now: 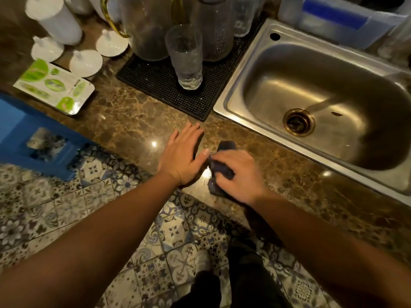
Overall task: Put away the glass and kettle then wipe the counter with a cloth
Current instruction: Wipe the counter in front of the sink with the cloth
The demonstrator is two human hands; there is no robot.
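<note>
A dark blue cloth [225, 146] lies bunched on the brown marble counter [133, 121] near its front edge, and my right hand [235, 174] presses down on it with fingers curled over it. Just left of the cloth, my left hand [182, 154] lies flat on the counter, fingers apart and holding nothing. A textured drinking glass [185, 56] stands upside down on the black rubber mat [155, 78] behind my hands. Behind the glass stands a large clear glass jug [144, 30], possibly the kettle, with a yellow-rimmed handle.
A steel sink [311, 90] fills the right side. More glassware [213, 27] crowds the mat's back. White lids [85, 63], a white cylinder [55, 21] and a green-printed packet [55, 87] sit at the left. A blue crate [26, 134] stands at the counter's left end.
</note>
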